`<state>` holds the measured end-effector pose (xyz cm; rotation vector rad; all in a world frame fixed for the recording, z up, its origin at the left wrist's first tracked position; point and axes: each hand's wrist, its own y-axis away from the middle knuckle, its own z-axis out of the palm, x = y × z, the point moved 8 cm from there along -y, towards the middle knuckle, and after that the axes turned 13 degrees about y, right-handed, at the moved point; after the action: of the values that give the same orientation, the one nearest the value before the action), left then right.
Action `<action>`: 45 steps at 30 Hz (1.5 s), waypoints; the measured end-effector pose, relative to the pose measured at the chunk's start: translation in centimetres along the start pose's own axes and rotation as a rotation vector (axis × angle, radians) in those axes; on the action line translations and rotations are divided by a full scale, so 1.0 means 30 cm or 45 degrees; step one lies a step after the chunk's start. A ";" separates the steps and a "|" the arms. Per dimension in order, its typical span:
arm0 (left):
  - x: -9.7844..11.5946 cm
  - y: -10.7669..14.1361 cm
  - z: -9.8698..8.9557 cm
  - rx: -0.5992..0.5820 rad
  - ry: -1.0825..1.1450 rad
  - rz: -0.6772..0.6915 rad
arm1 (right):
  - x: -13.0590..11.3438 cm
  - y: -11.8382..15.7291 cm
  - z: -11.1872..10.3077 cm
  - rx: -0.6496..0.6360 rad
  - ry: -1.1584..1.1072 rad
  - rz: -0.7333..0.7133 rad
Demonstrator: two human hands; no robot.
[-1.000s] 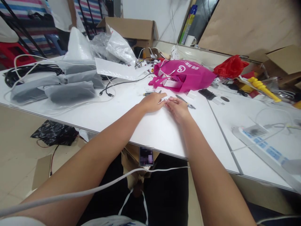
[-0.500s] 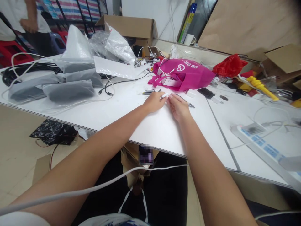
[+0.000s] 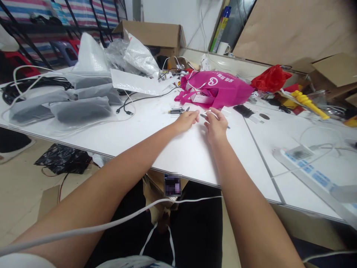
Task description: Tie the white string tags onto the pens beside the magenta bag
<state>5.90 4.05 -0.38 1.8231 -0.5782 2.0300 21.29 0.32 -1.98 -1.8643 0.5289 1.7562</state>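
My left hand (image 3: 187, 121) rests over the white table with its fingers closed together. Whatever may be in them is hidden or too small to name. Just to its right, my right hand (image 3: 217, 125) is raised a little, thumb and fingers bent around a small white piece (image 3: 205, 112) whose kind I cannot make out. A narrow gap separates the two hands. Several pens (image 3: 176, 111) lie beyond my left hand. Another pen, partly covered, lies under my right hand. The magenta bag (image 3: 231, 87) sits just behind both hands.
Grey plastic-wrapped packages (image 3: 82, 109) and a black cable (image 3: 129, 104) occupy the left of the table (image 3: 184, 156). On the right are a power strip (image 3: 309, 171), a yellow twisted object (image 3: 309, 104) and a red plastic bag (image 3: 270, 78). A white cable (image 3: 111, 224) crosses above my lap.
My hands have parted slightly, the right one lifting its fingers with the small white piece. The person at the upper left has moved; a dark leg and shoe now show at the left edge.
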 end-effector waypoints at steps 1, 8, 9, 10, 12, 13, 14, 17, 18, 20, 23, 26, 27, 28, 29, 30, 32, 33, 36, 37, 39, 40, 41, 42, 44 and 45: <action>-0.011 0.003 0.010 -0.029 0.101 -0.091 | -0.007 0.000 0.000 -0.013 -0.003 -0.019; -0.032 0.014 0.047 -0.143 0.405 -0.292 | -0.034 0.005 0.017 -0.104 0.039 -0.177; -0.033 0.016 0.049 -0.152 0.416 -0.298 | -0.033 0.004 0.016 -0.094 0.038 -0.185; -0.034 0.018 0.052 -0.160 0.427 -0.306 | -0.033 0.004 0.016 -0.088 0.039 -0.192; -0.034 0.022 0.055 -0.163 0.446 -0.323 | -0.037 0.006 0.024 -0.106 0.059 -0.218; -0.034 0.024 0.056 -0.159 0.457 -0.337 | -0.042 0.009 0.031 -0.129 0.076 -0.242; -0.035 0.025 0.056 -0.153 0.469 -0.353 | -0.048 0.012 0.039 -0.155 0.094 -0.273; -0.038 0.024 0.058 -0.149 0.525 -0.390 | -0.071 0.023 0.060 -0.218 0.150 -0.377; -0.037 0.023 0.060 -0.160 0.551 -0.390 | -0.078 0.026 0.063 -0.226 0.164 -0.410; -0.032 0.019 0.066 -0.198 0.603 -0.369 | -0.094 0.032 0.064 -0.227 0.175 -0.473; -0.023 0.018 0.076 -0.240 0.662 -0.341 | -0.117 0.046 0.054 -0.192 0.194 -0.560; -0.013 0.022 0.074 -0.209 0.720 -0.334 | -0.134 0.065 0.052 -0.164 0.341 -0.642; -0.010 0.023 0.072 -0.192 0.744 -0.336 | -0.137 0.071 0.055 -0.169 0.385 -0.665; -0.007 0.025 0.070 -0.175 0.770 -0.340 | -0.138 0.075 0.059 -0.181 0.409 -0.680; -0.005 0.026 0.068 -0.161 0.796 -0.345 | -0.138 0.077 0.063 -0.198 0.413 -0.684; -0.002 0.027 0.068 -0.153 0.818 -0.349 | -0.134 0.076 0.066 -0.216 0.398 -0.672; 0.004 0.026 0.068 -0.151 0.843 -0.346 | -0.123 0.068 0.068 -0.236 0.354 -0.616; 0.007 0.024 0.068 -0.151 0.845 -0.338 | -0.118 0.063 0.067 -0.232 0.336 -0.581; 0.021 0.016 0.055 -0.125 0.834 -0.299 | -0.100 0.053 0.054 -0.171 0.321 -0.476; 0.029 0.013 0.044 -0.103 0.825 -0.274 | -0.094 0.052 0.051 -0.146 0.334 -0.449; 0.050 0.004 0.007 -0.019 0.798 -0.194 | -0.083 0.053 0.047 -0.111 0.383 -0.410; 0.060 0.001 -0.017 0.039 0.784 -0.151 | -0.078 0.053 0.047 -0.103 0.411 -0.401; 0.069 -0.002 -0.042 0.098 0.774 -0.114 | -0.074 0.054 0.049 -0.101 0.434 -0.396; 0.074 -0.005 -0.064 0.150 0.772 -0.089 | -0.071 0.055 0.052 -0.102 0.450 -0.394; 0.076 -0.009 -0.093 0.219 0.793 -0.068 | -0.068 0.060 0.058 -0.118 0.461 -0.371; 0.074 -0.011 -0.098 0.225 0.811 -0.062 | -0.064 0.063 0.064 -0.147 0.466 -0.331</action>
<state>3.34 5.83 1.59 1.1360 -0.1701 2.5064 18.46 -0.14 -0.30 -2.2398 0.3014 1.3091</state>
